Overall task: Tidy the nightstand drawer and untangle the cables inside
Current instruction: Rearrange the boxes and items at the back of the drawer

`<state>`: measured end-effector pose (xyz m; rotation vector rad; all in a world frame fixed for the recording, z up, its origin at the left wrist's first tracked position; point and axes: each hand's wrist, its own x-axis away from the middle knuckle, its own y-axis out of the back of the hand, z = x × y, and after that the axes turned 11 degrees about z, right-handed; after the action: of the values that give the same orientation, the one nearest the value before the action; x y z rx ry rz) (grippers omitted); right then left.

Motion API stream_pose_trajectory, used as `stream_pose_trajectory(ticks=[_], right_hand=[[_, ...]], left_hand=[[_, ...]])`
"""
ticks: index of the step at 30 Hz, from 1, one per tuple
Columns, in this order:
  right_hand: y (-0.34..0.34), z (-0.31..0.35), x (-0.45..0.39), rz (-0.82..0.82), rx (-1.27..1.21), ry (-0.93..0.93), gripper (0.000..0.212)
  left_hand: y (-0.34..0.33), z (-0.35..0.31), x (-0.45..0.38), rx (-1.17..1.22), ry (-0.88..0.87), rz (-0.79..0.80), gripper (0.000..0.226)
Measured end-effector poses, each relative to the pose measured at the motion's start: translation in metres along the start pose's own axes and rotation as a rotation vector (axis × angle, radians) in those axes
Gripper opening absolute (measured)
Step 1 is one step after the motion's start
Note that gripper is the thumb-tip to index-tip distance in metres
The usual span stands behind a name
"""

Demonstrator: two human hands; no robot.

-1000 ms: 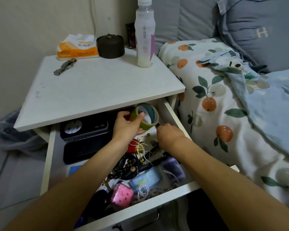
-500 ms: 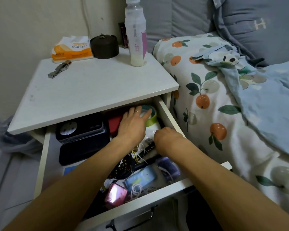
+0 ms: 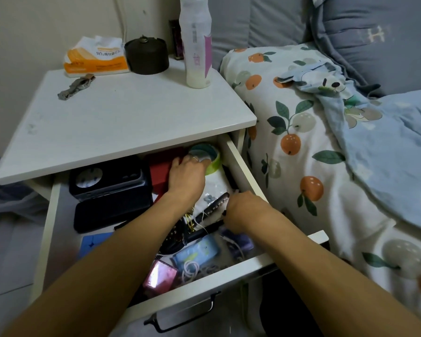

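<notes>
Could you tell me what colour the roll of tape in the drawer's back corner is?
Green, seen in the head view: the tape roll.

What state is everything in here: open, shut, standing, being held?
White nightstand drawer: pulled open, cluttered.
Green tape roll: lying flat at the back right corner, under the left hand's fingers.
Left hand: resting on the roll.
Right hand: curled over the clutter; grip hidden.
White plastic bottle: upright.
Round dark tin: lid on.

green tape roll (image 3: 212, 161), possibly red box (image 3: 159, 173)
</notes>
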<state>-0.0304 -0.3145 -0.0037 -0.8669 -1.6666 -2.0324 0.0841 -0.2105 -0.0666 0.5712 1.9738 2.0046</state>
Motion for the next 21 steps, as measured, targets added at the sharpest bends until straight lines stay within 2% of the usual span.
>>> stream_pose_trajectory(ticks=[2,6,11,14,19,21], right_hand=[[0.000,0.000,0.000,0.047,-0.021,0.004,0.050],[0.003,0.008,-0.003,0.083,-0.063,0.030,0.032],[0.005,0.016,-0.014,0.131,-0.175,0.044,0.032],[0.005,0.017,-0.018,0.117,-0.253,0.031,0.033],[0.007,0.008,-0.008,0.014,-0.323,0.045,0.012],[0.005,0.003,-0.007,-0.026,-0.410,0.047,0.016]], left_hand=[[-0.002,0.003,0.000,0.004,-0.015,0.000,0.063],[-0.007,0.008,0.004,-0.002,-0.074,-0.006,0.073],[-0.012,0.009,0.007,-0.059,-0.097,0.034,0.085],[-0.013,0.007,0.008,-0.071,-0.105,0.051,0.094],[-0.012,0.010,0.011,-0.132,-0.190,0.046,0.101],[-0.011,0.010,0.009,-0.128,-0.187,0.048,0.098]])
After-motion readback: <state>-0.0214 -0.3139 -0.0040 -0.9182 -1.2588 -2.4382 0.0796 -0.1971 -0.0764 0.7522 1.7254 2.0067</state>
